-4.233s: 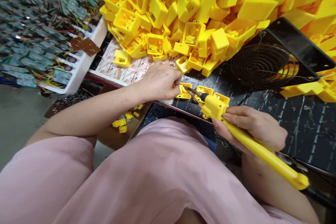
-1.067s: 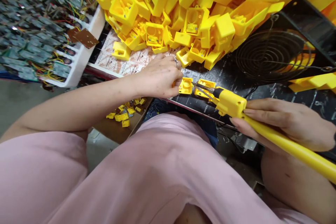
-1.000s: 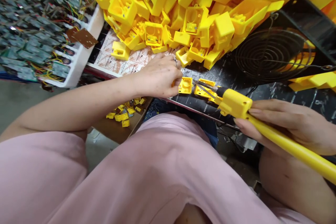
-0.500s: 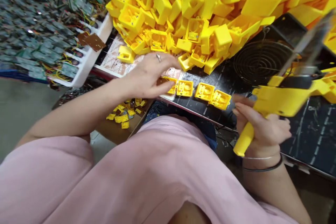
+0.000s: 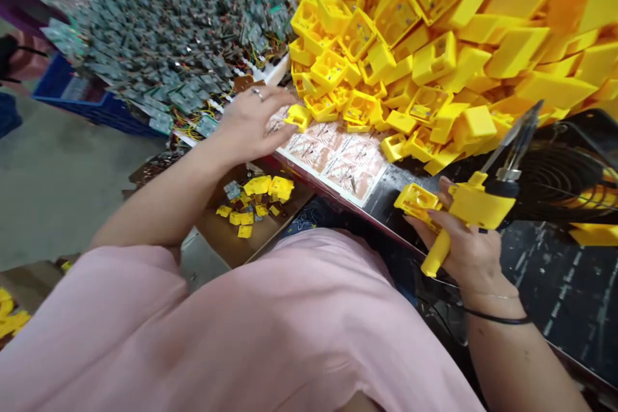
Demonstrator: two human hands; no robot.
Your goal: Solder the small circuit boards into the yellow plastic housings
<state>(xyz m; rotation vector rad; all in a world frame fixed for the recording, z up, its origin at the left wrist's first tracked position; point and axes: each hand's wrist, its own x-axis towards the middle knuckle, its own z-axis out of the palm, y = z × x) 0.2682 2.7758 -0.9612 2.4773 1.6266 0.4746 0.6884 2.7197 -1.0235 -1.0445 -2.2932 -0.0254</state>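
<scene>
My right hand (image 5: pixel 466 238) is wrapped round a yellow-handled soldering gun (image 5: pixel 483 206), its metal tips pointing up and away. Fingers of the same hand also touch small open yellow housings (image 5: pixel 416 198) at the bench's front edge; how many they press together is partly hidden. My left hand (image 5: pixel 255 122) reaches over the near edge of a heap of wired circuit boards (image 5: pixel 193 45), fingers stretched and apart. Just behind it a brown board (image 5: pixel 247 82) shows in part. One loose yellow housing (image 5: pixel 298 117) lies close to the left fingertips.
A large pile of yellow housings (image 5: pixel 434 51) covers the back of the bench. A black fan guard (image 5: pixel 545 174) stands at right. Patterned paper (image 5: pixel 347 158) lies along the front edge. Below are a cardboard box (image 5: pixel 222 238) of yellow parts and a blue crate (image 5: pixel 103 109).
My left hand has left the row of yellow housings and moved left to the circuit boards. The row is gone from the bench's front; housings now sit at my right fingers. The view turned left.
</scene>
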